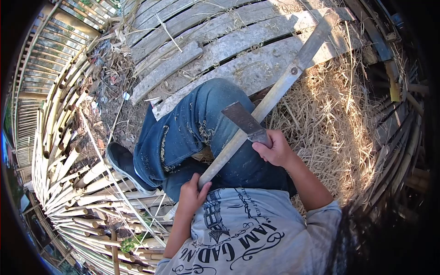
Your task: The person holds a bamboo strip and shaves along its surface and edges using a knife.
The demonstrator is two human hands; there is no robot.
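Observation:
My left hand is closed round the lower end of a long wooden strip, near my waist. The strip slants up to the right across my jeans, past a round bolt or knot, and its wide far end lies over the planks. In my right hand is a cleaver-like blade, gripped at its dark base. The blade points up and left and lies over the strip, above my knee. Whether blade and strip touch, I cannot tell. Fingers of my right hand partly hide the tool's handle.
Weathered planks form a platform ahead. Pale shavings are heaped at the right. Many cut bamboo poles lie at the left and lower left, below a bamboo fence. My shoe rests near the poles.

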